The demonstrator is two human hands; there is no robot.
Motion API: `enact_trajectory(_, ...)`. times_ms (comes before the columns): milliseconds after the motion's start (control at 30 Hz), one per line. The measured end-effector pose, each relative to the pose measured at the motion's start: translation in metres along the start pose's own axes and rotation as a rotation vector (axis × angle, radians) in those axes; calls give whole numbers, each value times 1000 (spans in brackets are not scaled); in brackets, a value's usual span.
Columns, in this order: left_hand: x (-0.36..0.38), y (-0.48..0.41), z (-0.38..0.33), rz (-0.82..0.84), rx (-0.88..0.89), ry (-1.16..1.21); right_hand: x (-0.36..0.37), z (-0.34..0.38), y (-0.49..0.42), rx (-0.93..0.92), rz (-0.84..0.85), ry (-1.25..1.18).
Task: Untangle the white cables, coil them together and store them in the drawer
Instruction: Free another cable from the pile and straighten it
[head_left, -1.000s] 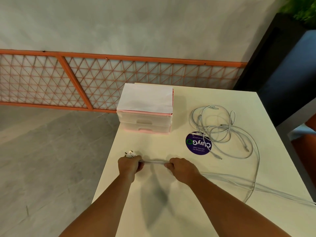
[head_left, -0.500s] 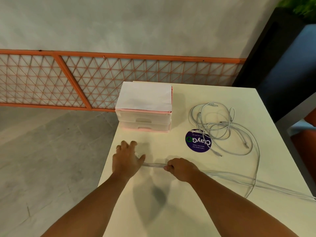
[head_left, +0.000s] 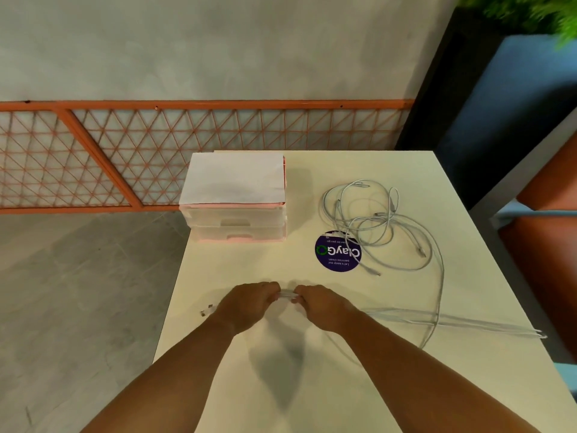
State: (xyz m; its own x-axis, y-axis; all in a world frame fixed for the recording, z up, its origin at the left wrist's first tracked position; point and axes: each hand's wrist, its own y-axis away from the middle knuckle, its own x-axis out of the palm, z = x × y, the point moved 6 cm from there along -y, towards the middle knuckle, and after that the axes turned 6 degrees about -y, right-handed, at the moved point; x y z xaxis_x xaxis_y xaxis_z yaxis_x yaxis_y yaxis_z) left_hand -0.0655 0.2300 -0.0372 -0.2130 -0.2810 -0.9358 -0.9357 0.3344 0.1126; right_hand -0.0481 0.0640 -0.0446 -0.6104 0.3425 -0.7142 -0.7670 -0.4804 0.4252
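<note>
On the pale square table, the left hand and right hand sit knuckle to knuckle. Each is curled around a gathered bundle of the thin white cables. Plug ends poke out at the left hand's nine o'clock.

To coil well, I'd keep the strands flat and even, feeding slack from three o'clock without dragging the loose tangle at one o'clock, beside the round purple sticker. The translucent pink-trimmed plastic drawer unit waits shut at twelve o'clock.

Half a second ago the left hand lay spread flat; now it grips close beside the right.
</note>
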Motion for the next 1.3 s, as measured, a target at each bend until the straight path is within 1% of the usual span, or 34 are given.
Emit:
enact_trajectory(133,2,-5,15,44,-90,17,-20,-31,18,119,-20,85)
enact_trajectory(167,2,-6,16,40,-102,28,-25,-39,22,157,-19,70)
enact_trajectory(233,1,-7,16,23,-110,47,-31,-52,29,213,-4,-34)
enact_trajectory(333,0,-10,14,-6,-140,56,-35,-59,34,207,26,-194)
enact_trajectory(400,-1,-13,14,-12,-165,46,-37,-67,40,244,47,-319)
enact_trajectory(467,-3,-14,15,-23,-176,37,-42,-76,45,253,52,-323)
enact_trajectory(500,-4,-15,16,-20,-185,45,-45,-80,47,243,45,-283)
enact_trajectory(567,-2,-14,17,3,-190,64,-51,-92,51,270,8,-224)
enact_trajectory(667,0,-13,19,9,-207,123,-58,-109,55,352,-91,-248)
enact_trajectory(733,1,-13,21,5,-223,137,-59,-112,58,333,-104,-237)
enact_trajectory(800,1,-12,23,4,-228,127,-55,-111,62,292,-78,-284)
enact_trajectory(867,0,-12,23,0,-212,119,-52,-116,67,294,-71,-385)
enact_trajectory(900,0,-11,22,0,-203,114,-52,-120,69,304,-83,-396)
enact_trajectory(933,0,-11,21,-1,-198,108,-53,-123,71,313,-101,-349)
enact_trajectory(1033,2,-10,22,-13,-206,93,-62,-131,79,398,-208,-86)
enact_trajectory(1067,2,-10,22,-11,-208,93,-63,-133,80,420,-229,-36)
enact_trajectory(1167,3,-9,21,-12,-209,103,-57,-134,78,418,-211,-48)
enact_trajectory(1300,5,-6,22,-3,-175,21,-51,-135,72,340,-151,-114)
